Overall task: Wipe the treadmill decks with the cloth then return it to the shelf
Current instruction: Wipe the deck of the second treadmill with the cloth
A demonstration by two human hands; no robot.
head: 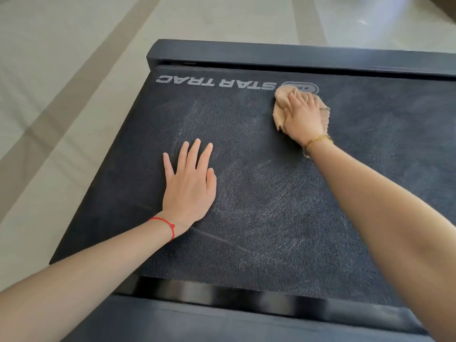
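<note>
- Tan cloth (281, 104) lies bunched on the dark treadmill belt (259, 193), beside the printed logo (216, 82) near the far end.
- Right hand (302, 117) presses on the cloth, fingers mostly straight, gold bracelet (317, 140) at the wrist.
- Left hand (191, 183) lies flat on the belt, fingers spread, holding nothing; red string (164, 224) on the wrist.
- Pale floor (61, 82) lies beyond.
</note>
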